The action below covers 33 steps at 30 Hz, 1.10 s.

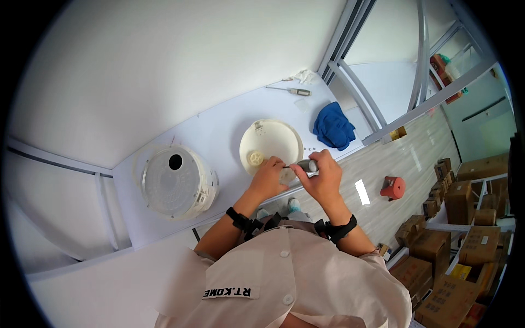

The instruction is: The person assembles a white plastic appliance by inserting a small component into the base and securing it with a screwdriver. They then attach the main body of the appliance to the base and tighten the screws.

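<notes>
A screwdriver [308, 165] with a grey handle lies in the closed fingers of my right hand [326, 177], its thin shaft pointing left. Beside the shaft's end, the fingers of my left hand [267, 179] are bent together at the near rim of a cream round tub [281, 139]. What they pinch, if anything, is hidden. Inside the tub, just past my left fingers, sits a small yellow spoked wheel [255, 158]. Several tiny dark pieces, too small to make out, lie on the table to the right of the tub.
A white drum-shaped housing [178, 183] with a dark round hole stands at the left. Another screwdriver [298, 92] lies near the wall, with a crumpled white tissue [305, 76] behind it. A blue cloth [333, 127] rests at the right. On the floor are a red stool [392, 187] and cardboard boxes [437, 249].
</notes>
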Available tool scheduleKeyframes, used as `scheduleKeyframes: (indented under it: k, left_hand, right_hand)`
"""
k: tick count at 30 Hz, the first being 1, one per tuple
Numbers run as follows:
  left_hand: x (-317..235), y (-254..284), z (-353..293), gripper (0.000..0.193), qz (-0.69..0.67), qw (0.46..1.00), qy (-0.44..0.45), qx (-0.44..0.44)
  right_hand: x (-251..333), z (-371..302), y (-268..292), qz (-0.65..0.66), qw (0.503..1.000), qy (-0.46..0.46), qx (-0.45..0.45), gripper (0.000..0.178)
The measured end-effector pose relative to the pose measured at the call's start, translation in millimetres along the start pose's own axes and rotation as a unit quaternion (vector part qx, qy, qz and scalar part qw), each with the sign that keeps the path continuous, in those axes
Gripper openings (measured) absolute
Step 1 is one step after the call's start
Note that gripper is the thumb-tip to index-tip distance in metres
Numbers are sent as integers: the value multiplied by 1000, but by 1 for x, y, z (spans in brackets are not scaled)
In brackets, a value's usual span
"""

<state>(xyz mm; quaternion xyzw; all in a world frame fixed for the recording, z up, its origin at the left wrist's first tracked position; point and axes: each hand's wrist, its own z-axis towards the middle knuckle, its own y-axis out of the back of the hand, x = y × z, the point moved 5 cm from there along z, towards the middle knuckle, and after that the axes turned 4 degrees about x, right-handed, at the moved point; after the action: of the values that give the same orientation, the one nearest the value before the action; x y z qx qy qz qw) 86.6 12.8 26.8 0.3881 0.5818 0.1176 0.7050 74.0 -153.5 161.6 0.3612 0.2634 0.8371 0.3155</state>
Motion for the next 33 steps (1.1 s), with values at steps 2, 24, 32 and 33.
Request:
scheduleKeyframes:
  k: [2,24,32,33]
  left_hand:
    - [1,-2,-1,67,-18,1000,2,-5]
    - [6,-16,3,72,31,998,47,-19]
    - [1,-12,4,69,35,997,48,-43]
    - [2,-12,5,70,30,998,46,-40]
  right_hand:
    - [5,4,4,-48,999,-7,12,53]
    - [23,13,24,-147,958,-127,213,51]
    - [26,19,21,-88,985,17,145,37]
    - [25,18,21,-107,978,-34,177,36]
